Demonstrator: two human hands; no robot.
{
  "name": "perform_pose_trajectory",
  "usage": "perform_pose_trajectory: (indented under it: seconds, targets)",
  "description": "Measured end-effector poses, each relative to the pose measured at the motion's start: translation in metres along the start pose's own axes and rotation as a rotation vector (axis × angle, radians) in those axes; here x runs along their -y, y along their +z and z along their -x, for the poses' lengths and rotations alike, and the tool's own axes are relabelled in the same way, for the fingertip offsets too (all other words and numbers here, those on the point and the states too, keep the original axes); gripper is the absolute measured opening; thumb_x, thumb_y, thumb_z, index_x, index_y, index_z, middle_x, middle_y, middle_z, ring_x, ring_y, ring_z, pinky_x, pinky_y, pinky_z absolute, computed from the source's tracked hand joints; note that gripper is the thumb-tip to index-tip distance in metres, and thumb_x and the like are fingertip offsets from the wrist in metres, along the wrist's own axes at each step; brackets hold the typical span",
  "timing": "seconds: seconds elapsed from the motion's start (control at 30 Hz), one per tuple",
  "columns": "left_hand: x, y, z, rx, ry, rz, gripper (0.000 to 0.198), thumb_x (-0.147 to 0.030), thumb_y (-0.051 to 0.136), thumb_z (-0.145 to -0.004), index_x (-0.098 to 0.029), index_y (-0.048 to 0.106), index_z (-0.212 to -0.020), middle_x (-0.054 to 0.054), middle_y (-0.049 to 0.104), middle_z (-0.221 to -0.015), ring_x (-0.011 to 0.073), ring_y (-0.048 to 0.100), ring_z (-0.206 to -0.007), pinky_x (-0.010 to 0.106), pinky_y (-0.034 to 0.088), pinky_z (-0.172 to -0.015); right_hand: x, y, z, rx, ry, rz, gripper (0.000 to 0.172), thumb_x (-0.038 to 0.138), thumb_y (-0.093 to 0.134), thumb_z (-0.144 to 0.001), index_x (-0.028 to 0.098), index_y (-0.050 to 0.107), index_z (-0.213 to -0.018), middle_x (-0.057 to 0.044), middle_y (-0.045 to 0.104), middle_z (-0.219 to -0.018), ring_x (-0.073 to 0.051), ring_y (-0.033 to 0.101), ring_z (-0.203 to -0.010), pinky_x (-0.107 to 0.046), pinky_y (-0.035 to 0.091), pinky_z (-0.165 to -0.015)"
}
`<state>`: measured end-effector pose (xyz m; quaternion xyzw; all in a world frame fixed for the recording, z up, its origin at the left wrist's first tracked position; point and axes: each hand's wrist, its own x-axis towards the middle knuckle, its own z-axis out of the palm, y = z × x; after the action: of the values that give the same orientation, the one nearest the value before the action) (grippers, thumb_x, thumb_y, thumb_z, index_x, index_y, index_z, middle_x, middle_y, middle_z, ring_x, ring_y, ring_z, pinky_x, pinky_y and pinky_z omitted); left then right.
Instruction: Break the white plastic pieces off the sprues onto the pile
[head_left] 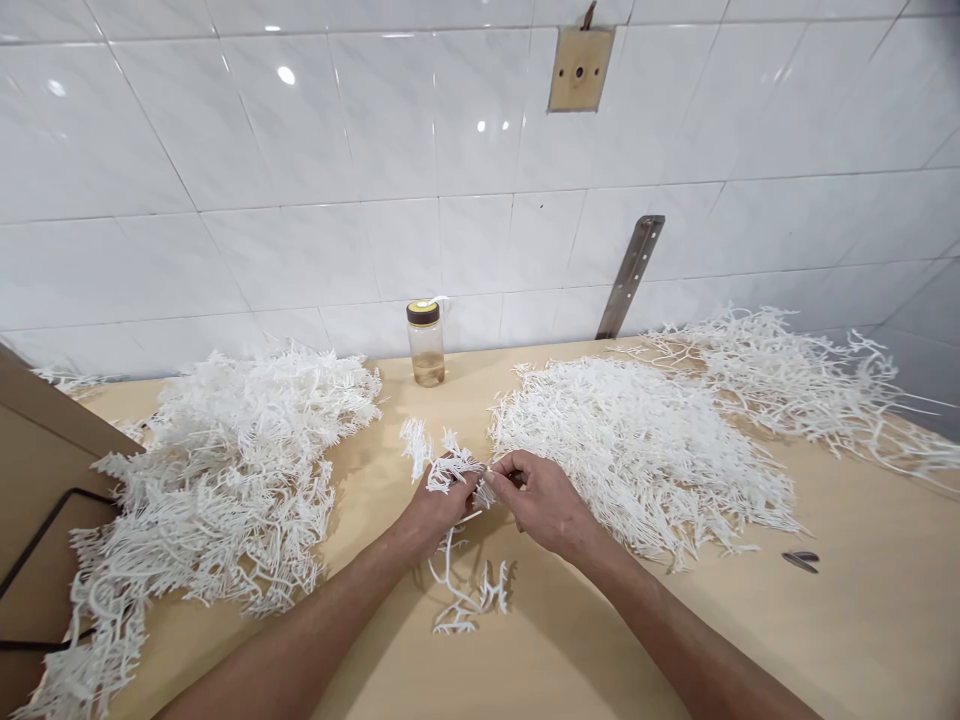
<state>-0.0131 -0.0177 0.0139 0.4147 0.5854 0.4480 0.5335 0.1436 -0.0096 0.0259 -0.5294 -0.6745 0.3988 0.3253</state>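
Observation:
My left hand (442, 505) is closed around a white plastic branch (454, 465) with many fine twigs, which spread over its back and fingers. Close beside it, my right hand (532, 495) pinches at the twig ends with thumb and forefinger; the exact piece between those fingertips is too small to make out. A loose white branch (457, 600) hangs or lies below my left hand, its forked tips near the table. Just beyond my left hand is a small white sprig (415, 445).
Large heaps of white branches lie left (232, 470) and right (637, 450), with a looser pile (795, 380) at far right. A lidded bottle (427, 345) stands near the wall. Small metal snips (802, 560) lie at right. A brown box (52, 500) edges the left.

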Motion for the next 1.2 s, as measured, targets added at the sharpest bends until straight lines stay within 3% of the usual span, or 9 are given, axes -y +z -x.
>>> perform_pose_trajectory:
  seconds: [0.13, 0.3, 0.4, 0.63, 0.73, 0.93, 1.03, 1.2]
  targets:
    - [-0.004, -0.001, -0.002, 0.089, -0.099, 0.142, 0.034, -0.041, 0.079, -0.065, -0.017, 0.056, -0.060, -0.004, 0.048, -0.048, 0.0086, 0.040, -0.045, 0.023, 0.027, -0.045, -0.002, -0.004, -0.001, 0.010, -0.051, -0.008, 0.023, 0.040, 0.056, -0.087, 0.018, 0.061, -0.080, -0.002, 0.065, -0.078, -0.010, 0.049, -0.049, -0.026, 0.040, -0.049]
    - [-0.019, -0.005, 0.001, 0.269, -0.140, 0.227, 0.047, -0.046, 0.087, -0.055, -0.016, 0.051, -0.059, -0.008, 0.038, -0.042, 0.0030, 0.025, -0.038, 0.022, 0.011, -0.040, -0.003, -0.008, -0.001, 0.031, -0.091, -0.002, 0.023, 0.040, 0.056, -0.088, 0.018, 0.061, -0.081, -0.002, 0.064, -0.079, -0.010, 0.049, -0.050, -0.026, 0.040, -0.050]
    - [-0.021, -0.008, 0.002, 0.286, -0.132, 0.254, 0.049, -0.044, 0.090, -0.049, -0.016, 0.051, -0.061, -0.010, 0.036, -0.043, 0.0018, 0.022, -0.038, 0.021, 0.008, -0.040, -0.001, -0.010, 0.001, 0.052, -0.121, 0.018, 0.022, 0.039, 0.055, -0.089, 0.018, 0.061, -0.082, -0.001, 0.063, -0.079, -0.010, 0.049, -0.052, -0.026, 0.040, -0.051]
    - [-0.015, -0.009, -0.001, 0.258, -0.115, 0.195, 0.038, -0.035, 0.087, -0.055, -0.015, 0.057, -0.066, -0.009, 0.040, -0.046, 0.0024, 0.026, -0.039, 0.021, 0.015, -0.041, 0.001, -0.019, 0.004, 0.120, -0.194, 0.109, 0.014, 0.028, 0.052, -0.090, 0.019, 0.060, -0.082, 0.000, 0.061, -0.075, -0.013, 0.053, -0.062, -0.026, 0.040, -0.057]
    - [-0.011, -0.009, -0.002, 0.288, -0.116, 0.182, 0.036, -0.033, 0.087, -0.056, -0.016, 0.058, -0.068, -0.007, 0.046, -0.049, 0.0045, 0.033, -0.041, 0.020, 0.021, -0.041, -0.002, -0.018, 0.005, 0.042, -0.275, 0.272, 0.012, 0.019, 0.050, -0.088, 0.019, 0.058, -0.078, -0.001, 0.061, -0.077, -0.014, 0.053, -0.067, -0.026, 0.039, -0.059]
    - [-0.003, -0.006, -0.004, 0.196, -0.163, 0.114, 0.033, -0.035, 0.083, -0.060, -0.018, 0.059, -0.076, -0.002, 0.060, -0.065, 0.0130, 0.055, -0.058, 0.024, 0.042, -0.052, -0.001, -0.001, 0.006, -0.156, -0.375, 0.663, 0.014, 0.010, 0.047, -0.089, 0.017, 0.055, -0.079, -0.004, 0.058, -0.081, -0.013, 0.047, -0.061, -0.027, 0.030, -0.054]
    - [-0.003, -0.004, -0.006, 0.182, -0.080, 0.145, 0.030, -0.032, 0.082, -0.062, -0.018, 0.058, -0.075, -0.002, 0.061, -0.071, 0.0124, 0.056, -0.065, 0.023, 0.044, -0.060, 0.001, 0.001, 0.006, -0.175, -0.335, 0.702, 0.015, 0.012, 0.048, -0.091, 0.017, 0.055, -0.079, -0.005, 0.058, -0.082, -0.013, 0.046, -0.060, -0.027, 0.028, -0.053]
    - [-0.003, -0.003, -0.008, 0.149, -0.060, 0.177, 0.032, -0.033, 0.084, -0.060, -0.018, 0.060, -0.076, -0.002, 0.062, -0.073, 0.0144, 0.058, -0.073, 0.026, 0.046, -0.068, 0.003, 0.001, 0.006, -0.202, -0.355, 0.672, 0.016, 0.013, 0.047, -0.092, 0.018, 0.055, -0.079, -0.006, 0.059, -0.082, -0.014, 0.050, -0.062, -0.028, 0.030, -0.054]
